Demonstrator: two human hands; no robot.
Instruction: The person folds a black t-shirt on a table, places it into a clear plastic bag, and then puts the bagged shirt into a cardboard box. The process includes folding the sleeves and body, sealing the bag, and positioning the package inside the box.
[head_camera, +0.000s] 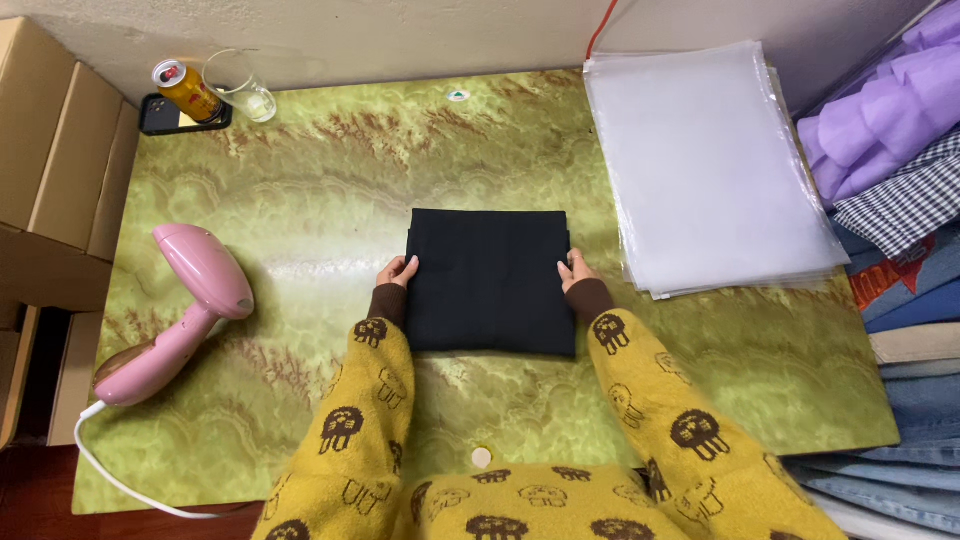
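Left hand (398, 271) is laid flat, fingers together, on the left edge of a folded black garment (489, 281); nothing is gripped by it, only the cloth's edge is touched. Well to the left of that hand, a pink handheld steamer (180, 315) is seen lying on the green marbled counter (300, 200), its white cord (120, 480) trailing off the near edge. Farther left still, brown cardboard boxes (60, 150) are stacked beside the counter. Up and to the left of the hand, at the far corner, a yellow drink can (187, 91), a clear glass (241, 86) and a dark phone (165, 118) are grouped close together. Between the two hands the black garment is spread as a neat rectangle at the counter's middle. Its right edge is pressed by the right hand (577, 271), also flat with fingers together. Just right of that hand, a stack of clear plastic bags (705, 165) is placed. Beyond it, folded clothes (900, 200) in purple, checked and denim cloth are piled.
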